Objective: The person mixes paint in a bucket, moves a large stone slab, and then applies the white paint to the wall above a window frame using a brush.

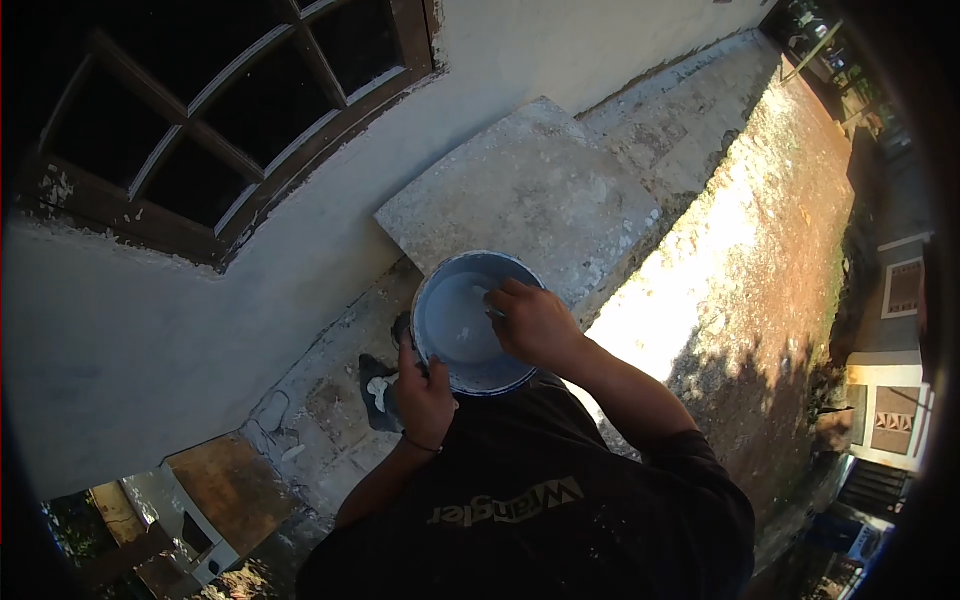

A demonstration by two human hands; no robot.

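Observation:
A round bucket point(420, 318) of whitish paint point(455, 315) is in front of my body, its mouth facing up toward me. My left hand point(424, 402) grips the near-left side of the bucket at the rim. Over the right part of the opening is my right hand point(535, 322), its fingers closed in a pinch. A small pale piece shows at those fingers, but its kind cannot be made out. The lower part of the bucket is hidden from this angle.
A raised concrete slab point(520, 190) lies beyond the bucket, against a white wall point(330, 270). A brown-framed window point(210, 120) is at upper left. Sunlit bare ground point(740, 240) stretches along the right. A brown board point(230, 480) stands at lower left.

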